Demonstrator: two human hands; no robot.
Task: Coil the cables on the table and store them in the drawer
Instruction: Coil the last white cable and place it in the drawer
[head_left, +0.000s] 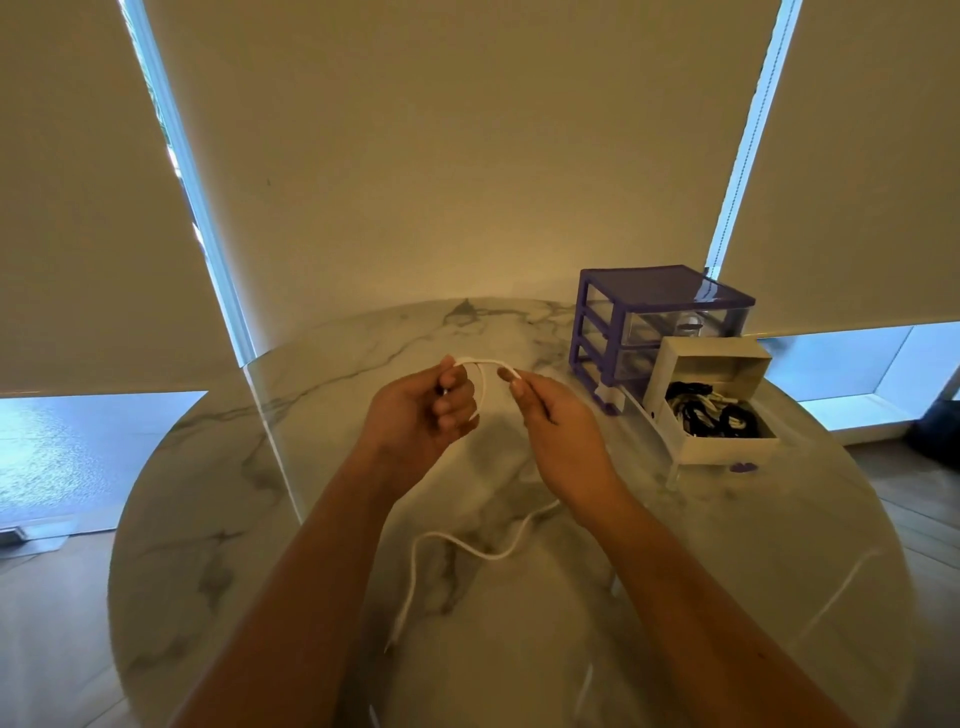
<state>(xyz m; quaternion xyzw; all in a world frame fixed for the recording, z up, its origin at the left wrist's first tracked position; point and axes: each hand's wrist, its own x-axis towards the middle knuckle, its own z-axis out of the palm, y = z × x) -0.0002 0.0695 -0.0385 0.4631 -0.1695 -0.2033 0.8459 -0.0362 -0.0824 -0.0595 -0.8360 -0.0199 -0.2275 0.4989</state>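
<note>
While the left hand (423, 410) curls its fingers (457, 402) inward and closes them around a thin white cable (480, 387), the right hand (558, 423) pinches the same cable between thumb and forefinger a little further along. Between the two hands the cable arches up in a short loop above the round white marble-patterned table (249, 467). From the right hand the rest of it drops behind the wrist, reappears on the tabletop and snakes toward the near edge in a loose wavy line, ending at a small plug close to the left forearm.

Further right and back on the table stands a small purple-framed organiser with clear plastic drawers (649, 322). Its lowest drawer, a clear plastic tray (670, 447), is pulled out toward the viewer, and a white open-topped cardboard box (717, 441) sits in it, holding a tangle of black and white cables (711, 413). A second faint white line lies on the table near the right forearm; whether it is another cable or a reflection is unclear.

Behind the table hang beige roller blinds (415, 156).
</note>
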